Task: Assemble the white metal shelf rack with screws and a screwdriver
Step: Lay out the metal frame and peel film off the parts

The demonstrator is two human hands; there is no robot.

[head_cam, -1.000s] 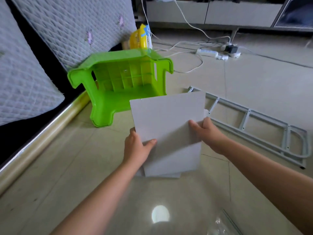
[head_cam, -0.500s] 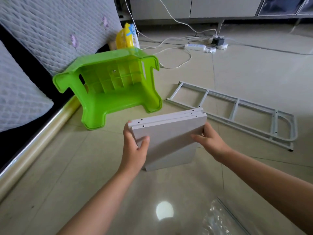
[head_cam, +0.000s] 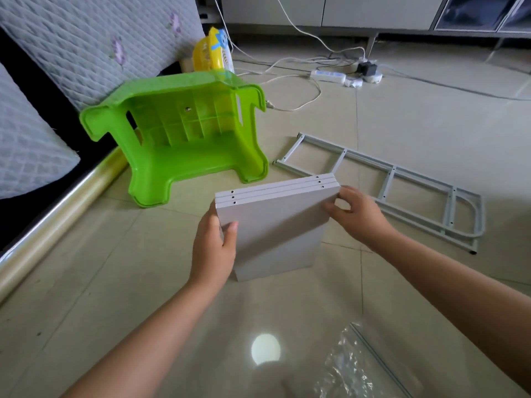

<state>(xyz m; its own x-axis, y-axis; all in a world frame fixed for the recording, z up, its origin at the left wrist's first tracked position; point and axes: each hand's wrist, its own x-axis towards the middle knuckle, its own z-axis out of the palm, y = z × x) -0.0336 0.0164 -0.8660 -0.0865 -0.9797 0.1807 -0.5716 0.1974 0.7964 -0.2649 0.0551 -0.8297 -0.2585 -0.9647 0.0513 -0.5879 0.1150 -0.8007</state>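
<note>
A stack of three white shelf boards (head_cam: 275, 225) stands on edge on the tiled floor, its top edges showing small screw holes. My left hand (head_cam: 214, 248) grips the stack's left side, thumb on the near face. My right hand (head_cam: 355, 214) holds the top right corner, fingers curled over the edge. A white metal ladder-shaped side frame (head_cam: 388, 182) lies flat on the floor to the right, beyond my right hand. No screws or screwdriver can be seen.
A green plastic stool (head_cam: 184, 139) lies on its side just behind the boards. A clear plastic bag (head_cam: 362, 366) is at the bottom right. A quilted sofa (head_cam: 71, 53) lines the left. A yellow fan (head_cam: 211, 54), power strip (head_cam: 327, 76) and cables lie farther back.
The boards have tipped away from me, from facing me flat to standing lower on the floor with their top edges showing. My right hand slid up to the top right corner.
</note>
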